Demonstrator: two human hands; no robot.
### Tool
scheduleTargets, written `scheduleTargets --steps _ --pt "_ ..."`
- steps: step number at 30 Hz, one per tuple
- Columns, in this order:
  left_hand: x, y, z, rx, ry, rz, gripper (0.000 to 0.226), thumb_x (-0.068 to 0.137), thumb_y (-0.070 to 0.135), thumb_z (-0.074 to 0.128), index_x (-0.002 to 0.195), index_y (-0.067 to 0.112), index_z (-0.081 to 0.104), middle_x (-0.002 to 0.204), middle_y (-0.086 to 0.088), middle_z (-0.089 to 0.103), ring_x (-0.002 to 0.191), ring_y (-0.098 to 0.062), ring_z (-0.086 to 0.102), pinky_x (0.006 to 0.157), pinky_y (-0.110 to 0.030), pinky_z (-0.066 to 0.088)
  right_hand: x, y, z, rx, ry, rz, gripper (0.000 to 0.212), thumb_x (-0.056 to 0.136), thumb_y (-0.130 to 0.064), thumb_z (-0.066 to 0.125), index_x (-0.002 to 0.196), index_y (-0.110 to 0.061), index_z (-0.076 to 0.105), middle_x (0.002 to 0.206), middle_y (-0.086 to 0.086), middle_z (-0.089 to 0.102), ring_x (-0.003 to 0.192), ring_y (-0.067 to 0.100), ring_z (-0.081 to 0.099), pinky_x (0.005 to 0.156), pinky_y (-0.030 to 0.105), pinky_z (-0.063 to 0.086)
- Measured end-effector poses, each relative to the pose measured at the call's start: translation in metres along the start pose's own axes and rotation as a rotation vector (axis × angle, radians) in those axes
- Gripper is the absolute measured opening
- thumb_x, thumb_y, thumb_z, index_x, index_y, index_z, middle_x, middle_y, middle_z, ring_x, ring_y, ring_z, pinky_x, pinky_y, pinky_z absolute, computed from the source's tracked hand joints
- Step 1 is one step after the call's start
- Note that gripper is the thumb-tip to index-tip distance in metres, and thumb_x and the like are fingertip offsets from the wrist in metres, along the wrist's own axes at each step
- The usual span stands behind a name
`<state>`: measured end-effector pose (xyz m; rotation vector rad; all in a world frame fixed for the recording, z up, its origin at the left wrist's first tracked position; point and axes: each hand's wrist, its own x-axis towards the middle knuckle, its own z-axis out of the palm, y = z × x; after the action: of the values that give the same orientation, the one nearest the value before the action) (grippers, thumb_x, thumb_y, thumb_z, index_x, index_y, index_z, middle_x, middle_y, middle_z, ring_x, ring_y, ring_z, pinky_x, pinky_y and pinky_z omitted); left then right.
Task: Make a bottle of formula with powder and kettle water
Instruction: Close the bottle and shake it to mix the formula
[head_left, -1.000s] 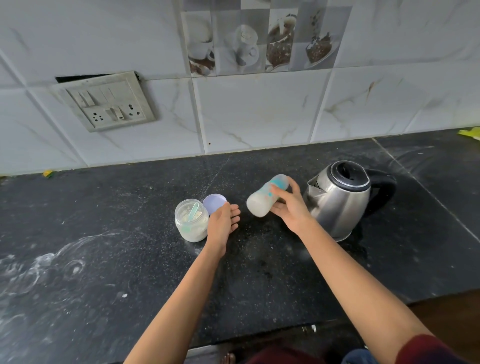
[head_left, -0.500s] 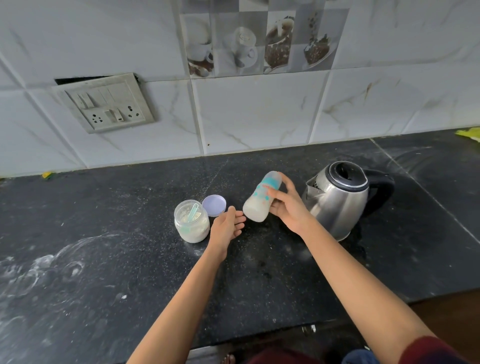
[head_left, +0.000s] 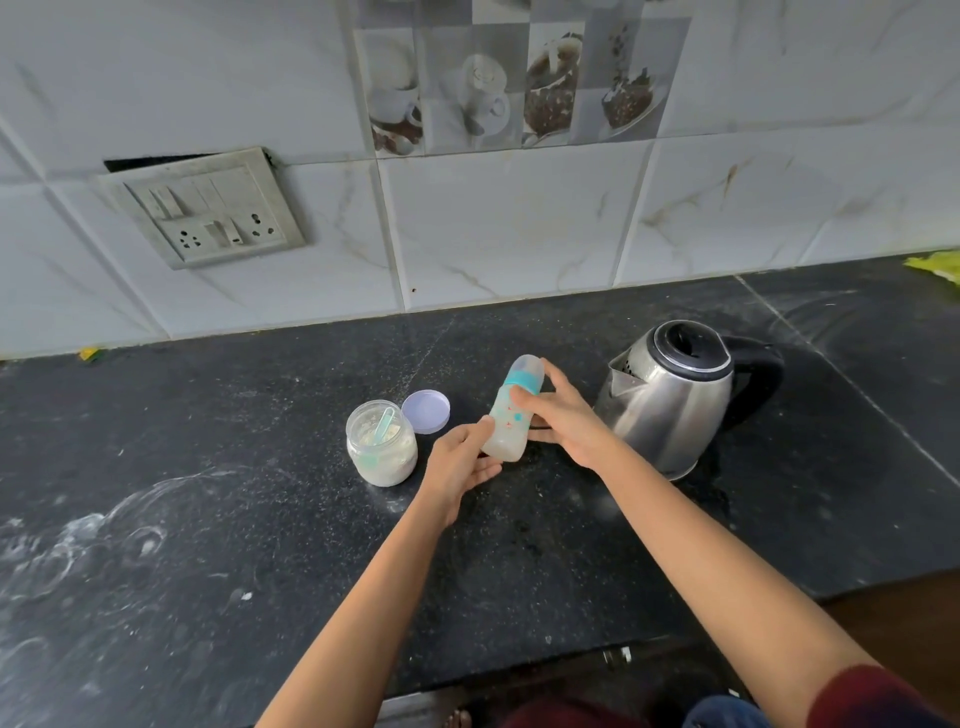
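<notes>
A capped baby bottle (head_left: 511, 415) with a teal collar holds milky liquid and stands almost upright, just above the black counter (head_left: 208, 519). My right hand (head_left: 566, 421) grips its middle from the right. My left hand (head_left: 462, 462) touches its base with thumb and fingers. To the left stands an open jar of white powder (head_left: 382, 449) with a teal scoop inside. Its lilac lid (head_left: 426, 411) lies behind it. A steel kettle (head_left: 675, 400) with a black handle stands to the right.
White powder smears mark the counter at the left (head_left: 78, 540). A tiled wall with a switch and socket plate (head_left: 208, 208) runs along the back. A yellow-green scrap (head_left: 935, 262) lies at the far right. The counter's front edge is near my body.
The bottle has gone from lying tilted in my right hand to nearly upright and lower. My left hand moved right from beside the jar to the bottle's base.
</notes>
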<state>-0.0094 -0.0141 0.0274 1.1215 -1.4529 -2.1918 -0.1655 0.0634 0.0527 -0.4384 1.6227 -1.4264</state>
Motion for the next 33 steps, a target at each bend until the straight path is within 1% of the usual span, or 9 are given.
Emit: scheduleTargets --steps 3,8,11,15,18,22,26,29,33 --pt "-0.001 0.000 -0.002 -0.006 0.025 0.012 0.034 0.097 0.048 0.055 0.107 0.019 0.071 0.101 -0.004 0.076 0.089 -0.015 0.071 0.076 -0.026 0.058 0.003 -0.001 -0.001 0.058 0.068 0.010 0.087 0.084 -0.018 0.075 0.152 -0.033 0.023 0.135 0.009 0.052 0.111 0.028 0.063 0.090 0.050 0.055" --pt "0.001 0.006 -0.005 -0.014 0.129 0.044 0.035 0.102 0.044 0.045 0.101 0.021 0.072 0.098 0.005 0.076 0.086 -0.007 0.068 0.074 -0.022 0.054 0.007 0.001 -0.007 0.491 0.130 0.023 0.066 0.087 -0.008 0.068 0.142 -0.027 0.037 0.131 0.012 0.052 0.110 0.029 0.061 0.067 0.043 0.060" --pt "0.004 0.004 -0.010 -0.015 0.179 0.013 0.032 0.102 0.041 0.046 0.103 0.019 0.070 0.102 0.002 0.074 0.089 -0.009 0.066 0.076 -0.023 0.054 0.004 0.002 -0.009 0.382 0.001 -0.014 0.064 0.087 -0.004 0.067 0.140 -0.028 0.042 0.129 0.013 0.056 0.103 0.030 0.069 0.068 0.043 0.060" --pt "0.007 -0.001 -0.011 -0.003 0.186 -0.008 0.032 0.102 0.040 0.048 0.104 0.018 0.070 0.101 0.003 0.075 0.087 -0.008 0.066 0.075 -0.023 0.054 0.005 0.001 -0.010 0.580 0.088 -0.065 0.064 0.089 -0.005 0.065 0.143 -0.027 0.038 0.134 0.012 0.051 0.114 0.031 0.060 0.076 0.045 0.059" --pt "0.008 -0.002 -0.011 -0.003 0.184 -0.017 0.031 0.102 0.040 0.049 0.104 0.018 0.071 0.096 0.004 0.074 0.085 -0.007 0.065 0.076 -0.024 0.054 0.001 0.001 -0.007 0.415 -0.081 -0.058 0.056 0.089 -0.005 0.065 0.135 -0.031 0.046 0.131 0.014 0.056 0.107 0.031 0.067 0.075 0.043 0.059" --pt "0.008 0.000 -0.008 0.005 0.184 -0.012 0.031 0.102 0.038 0.048 0.102 0.017 0.071 0.096 0.003 0.075 0.085 -0.008 0.066 0.079 -0.024 0.056 0.003 -0.001 -0.005 0.549 0.038 -0.088 0.067 0.088 -0.002 0.065 0.142 -0.031 0.038 0.134 0.012 0.051 0.114 0.031 0.061 0.081 0.046 0.059" --pt "0.008 -0.001 -0.004 0.024 0.165 -0.037 0.032 0.103 0.038 0.047 0.105 0.016 0.070 0.096 0.003 0.074 0.086 -0.009 0.065 0.082 -0.025 0.055 -0.003 0.001 -0.010 0.383 -0.073 -0.090 0.063 0.087 -0.001 0.065 0.137 -0.032 0.043 0.133 0.016 0.054 0.108 0.031 0.066 0.079 0.046 0.059" --pt "0.008 0.001 -0.005 0.030 0.163 -0.031 0.036 0.103 0.040 0.045 0.106 0.015 0.070 0.098 0.002 0.075 0.089 -0.010 0.067 0.083 -0.026 0.056 -0.002 -0.002 -0.010 0.511 0.033 -0.108 0.065 0.089 0.000 0.062 0.141 -0.031 0.038 0.135 0.012 0.050 0.116 0.032 0.060 0.086 0.049 0.056" --pt "0.003 0.005 -0.001 0.035 0.025 -0.111 0.048 0.103 0.049 0.038 0.112 0.013 0.069 0.100 -0.001 0.077 0.097 -0.015 0.071 0.084 -0.029 0.057 -0.006 -0.006 -0.010 0.421 -0.075 -0.097 0.063 0.092 0.002 0.057 0.142 -0.029 0.036 0.133 0.017 0.053 0.110 0.031 0.064 0.080 0.045 0.057"
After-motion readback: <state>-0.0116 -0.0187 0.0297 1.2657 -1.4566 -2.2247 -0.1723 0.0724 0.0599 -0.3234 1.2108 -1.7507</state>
